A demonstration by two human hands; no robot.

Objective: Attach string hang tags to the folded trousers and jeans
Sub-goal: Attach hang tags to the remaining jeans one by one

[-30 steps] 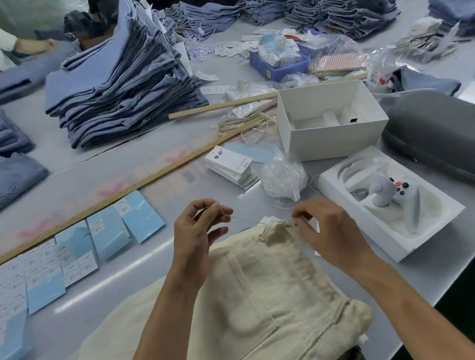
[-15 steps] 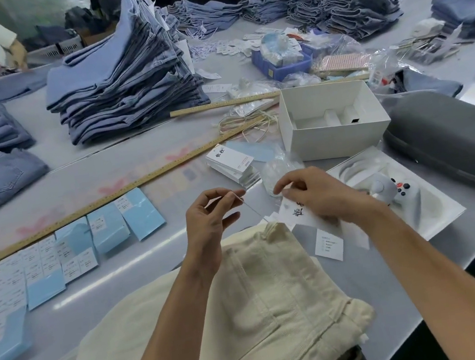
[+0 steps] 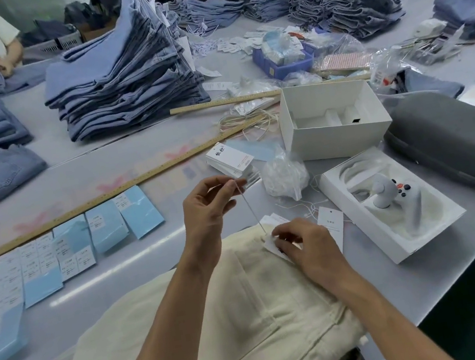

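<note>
Folded cream trousers (image 3: 244, 312) lie in front of me at the table's near edge. My left hand (image 3: 207, 212) pinches the upper end of a thin white string (image 3: 249, 209) that runs taut down to the trousers' top edge. My right hand (image 3: 306, 246) pinches a white hang tag (image 3: 271, 244) at the trousers' waistband, where the string ends. Another white tag (image 3: 330, 222) lies on the table just right of that hand. A stack of spare white hang tags (image 3: 231, 159) sits beyond my left hand.
Blue label cards (image 3: 106, 225) lie in rows at left beside a long wooden ruler (image 3: 125, 186). A clear bag (image 3: 284, 177), two white boxes (image 3: 332, 116), one holding a controller (image 3: 393, 192), and a grey case (image 3: 454, 142) stand at right. Stacks of blue jeans (image 3: 126, 73) fill the back.
My right hand came back down from above the table to the trousers' waistband with the tag. My left hand rose slightly, pulling the string taut.
</note>
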